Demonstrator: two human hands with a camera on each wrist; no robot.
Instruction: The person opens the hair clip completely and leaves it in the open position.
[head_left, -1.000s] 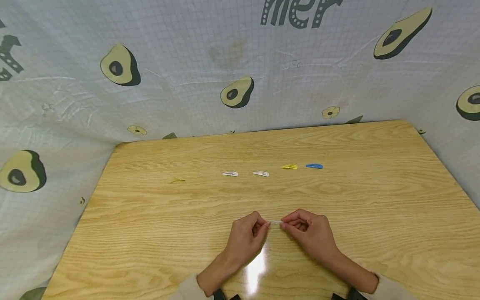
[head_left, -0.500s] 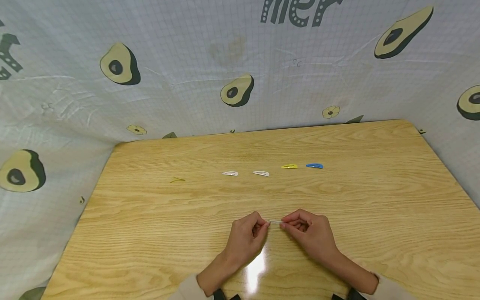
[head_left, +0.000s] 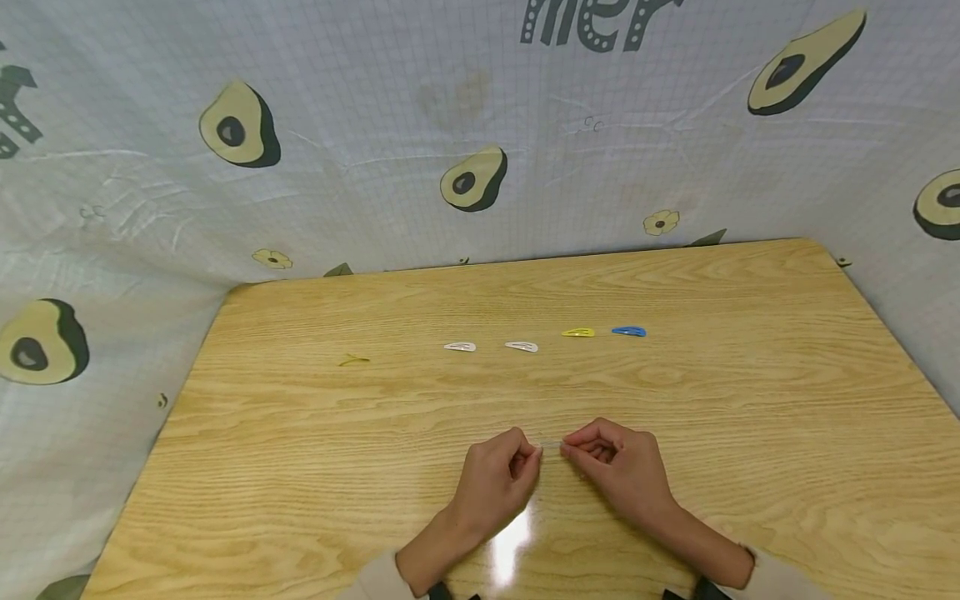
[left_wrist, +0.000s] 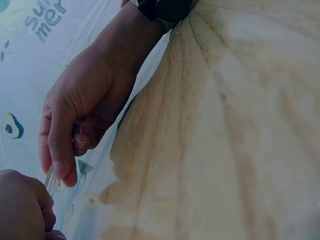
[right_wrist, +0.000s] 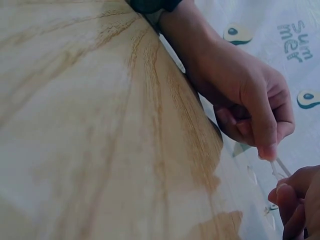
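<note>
The left hand (head_left: pixel 497 482) pinched one end of a white band (right_wrist: pixel 284 167) and the right hand (head_left: pixel 628 473) pinched the other. Both wrist views showed its strands well; only the head view showed a blue clip (head_left: pixel 628 332), at one o'clock from the band.
</note>
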